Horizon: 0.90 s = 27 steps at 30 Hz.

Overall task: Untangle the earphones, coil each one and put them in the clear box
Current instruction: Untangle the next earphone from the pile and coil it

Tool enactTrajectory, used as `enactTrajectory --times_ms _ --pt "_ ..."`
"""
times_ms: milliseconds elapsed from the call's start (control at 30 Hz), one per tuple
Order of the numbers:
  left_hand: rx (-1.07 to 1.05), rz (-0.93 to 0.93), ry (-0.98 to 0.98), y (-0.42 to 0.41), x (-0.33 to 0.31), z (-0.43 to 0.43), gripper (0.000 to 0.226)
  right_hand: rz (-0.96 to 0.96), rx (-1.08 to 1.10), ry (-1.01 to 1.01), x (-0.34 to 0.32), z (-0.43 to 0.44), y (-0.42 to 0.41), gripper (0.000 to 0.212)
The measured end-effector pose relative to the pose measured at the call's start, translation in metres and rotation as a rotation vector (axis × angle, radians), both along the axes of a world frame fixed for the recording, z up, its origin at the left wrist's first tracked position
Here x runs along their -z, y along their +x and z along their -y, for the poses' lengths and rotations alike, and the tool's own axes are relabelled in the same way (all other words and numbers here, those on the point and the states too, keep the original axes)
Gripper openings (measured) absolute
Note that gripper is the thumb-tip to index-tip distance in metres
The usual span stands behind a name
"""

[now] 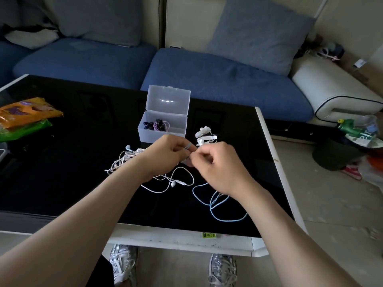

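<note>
Head view. Left hand (170,155) and right hand (217,168) meet just above the counter (62,172), in front of the open clear box (143,132). Both are closed on the blue earphone cable (217,206): the left carries a loop round one finger, the right pinches the strand beside it. The rest trails in slack loops under the right wrist. White earphone tangle (124,160) lies beside the left wrist.

Judgement: cable light, thin, limp, slightly springy, so coils will slip off unless kept pinched. Hold the cord itself and avoid tugging at the buds.
</note>
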<state>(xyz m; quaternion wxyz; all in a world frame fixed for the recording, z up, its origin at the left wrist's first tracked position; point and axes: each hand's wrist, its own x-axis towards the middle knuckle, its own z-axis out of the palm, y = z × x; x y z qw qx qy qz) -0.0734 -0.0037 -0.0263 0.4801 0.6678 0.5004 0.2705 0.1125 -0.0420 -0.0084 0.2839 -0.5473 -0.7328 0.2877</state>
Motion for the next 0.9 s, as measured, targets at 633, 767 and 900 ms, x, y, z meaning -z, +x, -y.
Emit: enactTrajectory --times_ms 633,767,900 --pt "0.038 0.364 -0.314 0.008 -0.016 0.009 0.029 -0.079 0.228 -0.040 0.011 -0.007 0.010 0.023" --pt "0.046 0.280 -0.356 0.009 -0.021 0.010 0.036 -0.052 0.275 0.045 0.014 -0.008 0.009 0.021" --pt "0.058 0.444 -0.421 0.013 -0.024 0.008 0.023 -0.033 0.260 -0.050 0.015 -0.008 0.010 0.029"
